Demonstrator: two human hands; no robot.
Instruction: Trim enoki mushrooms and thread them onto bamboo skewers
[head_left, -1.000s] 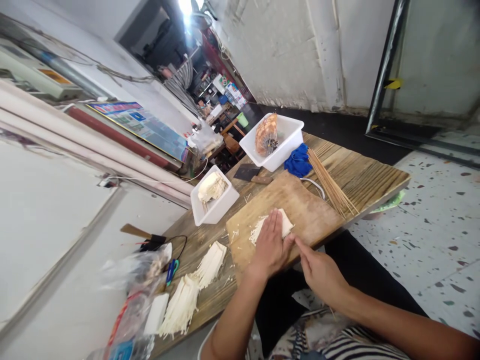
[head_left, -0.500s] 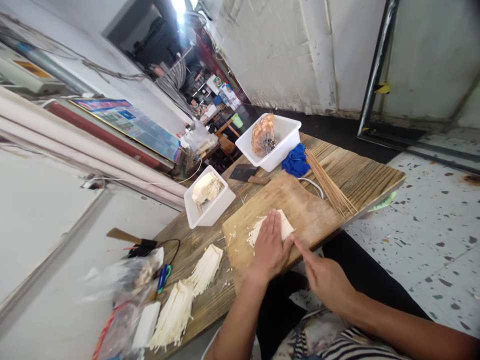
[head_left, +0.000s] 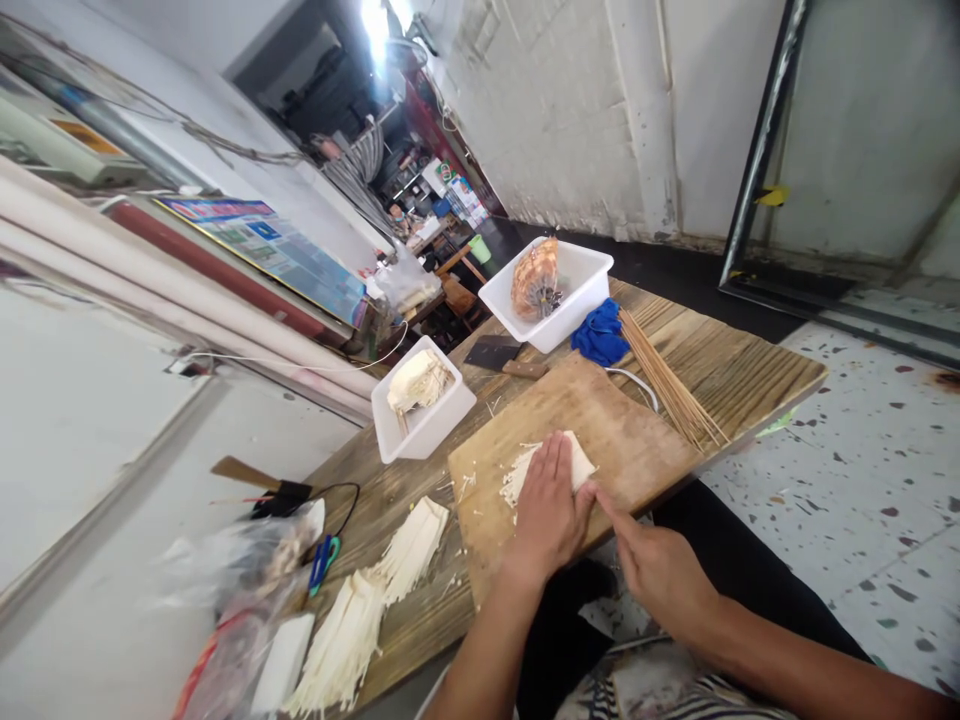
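Note:
My left hand [head_left: 551, 505] lies flat, fingers stretched out, pressing on a bunch of enoki mushrooms [head_left: 580, 462] on the wooden cutting board [head_left: 622, 415]. Part of the bunch is hidden under the palm; its loose tips fan out to the left. At the near right end of the bunch is my right hand [head_left: 660, 570], its index finger pointing at the cut edge beside my left thumb. The other right fingers are curled in, and whatever they may hold is hidden. Two more flattened enoki bunches [head_left: 415, 545] lie on the table left of the board.
Beyond the board are a cleaver [head_left: 495, 355], a white tub [head_left: 424, 440] of enoki, another white tub [head_left: 570, 325] with a bagged orange-brown item, a blue cloth [head_left: 600, 333] and bamboo skewers [head_left: 664, 375]. Scissors [head_left: 324, 565] and plastic bags [head_left: 240, 570] lie at the left.
The whole view has shifted slightly, with the scene a little lower and to the right. Both hands keep nearly the same place on the enoki bunch.

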